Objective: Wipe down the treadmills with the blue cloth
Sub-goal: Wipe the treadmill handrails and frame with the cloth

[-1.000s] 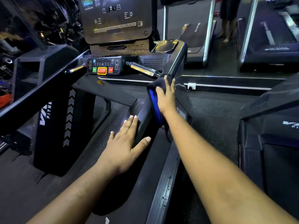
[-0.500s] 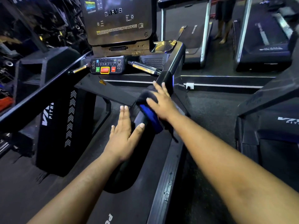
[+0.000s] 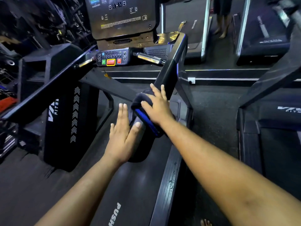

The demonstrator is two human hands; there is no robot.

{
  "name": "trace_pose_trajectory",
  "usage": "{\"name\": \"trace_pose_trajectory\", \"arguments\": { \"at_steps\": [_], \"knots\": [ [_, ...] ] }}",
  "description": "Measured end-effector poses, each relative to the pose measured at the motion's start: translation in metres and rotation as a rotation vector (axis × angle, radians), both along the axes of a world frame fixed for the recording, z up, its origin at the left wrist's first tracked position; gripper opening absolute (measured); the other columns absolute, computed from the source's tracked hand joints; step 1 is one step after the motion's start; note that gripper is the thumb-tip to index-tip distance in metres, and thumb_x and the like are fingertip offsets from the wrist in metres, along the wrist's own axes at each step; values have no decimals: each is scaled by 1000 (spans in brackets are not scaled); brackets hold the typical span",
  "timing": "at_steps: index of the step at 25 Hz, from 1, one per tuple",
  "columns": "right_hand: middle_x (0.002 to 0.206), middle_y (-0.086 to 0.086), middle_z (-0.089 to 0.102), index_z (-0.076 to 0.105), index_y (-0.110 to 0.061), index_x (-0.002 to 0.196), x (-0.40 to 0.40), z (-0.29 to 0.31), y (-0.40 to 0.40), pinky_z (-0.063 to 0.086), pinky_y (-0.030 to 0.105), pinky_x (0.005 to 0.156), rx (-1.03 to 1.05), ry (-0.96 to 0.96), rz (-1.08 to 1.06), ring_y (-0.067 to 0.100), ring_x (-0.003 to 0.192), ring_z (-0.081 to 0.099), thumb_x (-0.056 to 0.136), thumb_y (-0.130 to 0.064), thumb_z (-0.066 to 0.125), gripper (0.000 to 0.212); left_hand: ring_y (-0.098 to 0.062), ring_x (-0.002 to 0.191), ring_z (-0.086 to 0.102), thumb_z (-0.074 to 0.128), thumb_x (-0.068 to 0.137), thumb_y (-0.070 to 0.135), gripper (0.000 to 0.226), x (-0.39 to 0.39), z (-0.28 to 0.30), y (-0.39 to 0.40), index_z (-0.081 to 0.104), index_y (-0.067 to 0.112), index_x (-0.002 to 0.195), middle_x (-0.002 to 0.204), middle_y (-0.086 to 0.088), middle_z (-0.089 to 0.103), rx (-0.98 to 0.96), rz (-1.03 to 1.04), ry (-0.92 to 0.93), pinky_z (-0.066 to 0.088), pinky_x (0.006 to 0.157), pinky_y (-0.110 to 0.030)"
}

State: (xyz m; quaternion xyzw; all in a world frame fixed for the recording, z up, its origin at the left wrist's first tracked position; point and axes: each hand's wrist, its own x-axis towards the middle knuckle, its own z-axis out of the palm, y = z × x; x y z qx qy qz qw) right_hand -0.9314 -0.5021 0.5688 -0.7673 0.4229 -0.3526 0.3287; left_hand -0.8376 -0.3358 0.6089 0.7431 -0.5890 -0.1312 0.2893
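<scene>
The blue cloth (image 3: pixel 143 110) is draped over the right handrail (image 3: pixel 169 75) of the black treadmill (image 3: pixel 133 190) I stand on. My right hand (image 3: pixel 158 106) lies on top of the cloth with spread fingers, pressing it against the rail. My left hand (image 3: pixel 122 136) rests flat and open against the rail's inner side, just below the cloth, thumb on the rail's top. Most of the cloth is hidden under my right hand.
The console (image 3: pixel 122 17) and button panel (image 3: pixel 112 58) stand ahead, the left handrail (image 3: pixel 45 93) at left. Another treadmill (image 3: pixel 276 128) is close on the right, more treadmills (image 3: pixel 263 35) across the aisle. A person's bare legs (image 3: pixel 222 28) stand there.
My right hand has slid the cloth down the rail toward me. My left hand has shifted slightly up along the rail's inner side. The view has moved closer.
</scene>
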Motion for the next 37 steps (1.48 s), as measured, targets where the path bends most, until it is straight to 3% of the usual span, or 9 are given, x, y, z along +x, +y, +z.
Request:
{"name": "trace_pose_trajectory", "arguments": {
  "at_steps": [4, 8, 11, 14, 19, 23, 30, 34, 37],
  "knots": [
    [163, -3, 23, 55, -31, 138, 8, -26, 104, 20, 62, 116, -71, -271, -26, 26, 154, 2, 89, -55, 46, 56, -6, 152, 6, 37, 93, 56, 70, 9, -8, 6, 13, 29, 153, 164, 13, 5, -399, -35, 379, 9, 124, -52],
    [166, -7, 15, 39, -41, 147, 3, -48, 163, 12, 64, 118, -105, -409, 37, 21, 154, -1, 95, -56, 45, 54, -11, 150, 21, 39, 89, 45, 70, 7, -7, 10, 28, 18, 152, 163, -2, 23, -492, 9, 620, 15, 124, -48],
    [166, -6, 8, 16, -60, 147, 2, -73, 141, 9, 52, 122, -32, -528, 8, 18, 154, 5, 93, -68, 36, 58, -5, 150, 17, 38, 92, 44, 65, 11, -11, 5, 32, 18, 151, 164, -3, 19, -371, -116, 259, 14, 125, -41],
    [164, -4, 20, 22, -41, 153, 15, -74, 98, 19, 46, 123, 366, -706, -244, 11, 151, 18, 87, -68, 38, 73, 0, 150, 4, 32, 90, 61, 77, 5, -8, -4, 19, 25, 157, 166, 8, 5, -66, -225, -114, 12, 124, -42],
    [162, -4, 29, 26, -30, 153, 42, -82, 119, 22, 42, 122, 320, -768, -214, 14, 150, 24, 92, -59, 45, 71, -2, 151, 0, 23, 83, 75, 93, 4, -6, -12, -4, 27, 158, 166, 10, 1, 134, -208, -144, 9, 123, -48],
    [137, -1, 59, 47, -32, 138, 27, -83, 24, 42, 46, 110, 668, -725, -341, 18, 124, 57, 71, -84, 44, 84, 7, 146, -10, 19, 83, 76, 89, 2, -6, -12, -6, 32, 157, 164, 16, -5, 212, -194, -220, 2, 125, -42],
    [166, -12, 0, 16, -42, 153, 13, -46, 108, 2, 35, 124, 248, -650, -62, 4, 152, -6, 91, -68, 30, 69, 0, 150, -6, 20, 85, 74, 92, 3, -6, -13, -8, 25, 157, 165, 12, -7, 143, -179, -93, 2, 125, -41],
    [167, -1, -4, 26, -33, 155, 10, -19, 29, 8, 50, 124, 263, -440, -158, 20, 153, -6, 99, -50, 37, 59, 4, 147, -9, 23, 85, 73, 92, 3, -5, -14, -12, 25, 156, 161, 15, -12, 108, -160, -59, 0, 124, -45],
    [166, -6, -6, 22, -28, 156, 12, -23, 95, 4, 44, 125, 210, -433, -134, 16, 153, -7, 95, -57, 34, 68, -3, 151, -5, 32, 90, 66, 86, 9, -7, -8, -11, 28, 154, 160, 15, -13, -161, -98, 186, 5, 125, -47]
  ]
}}
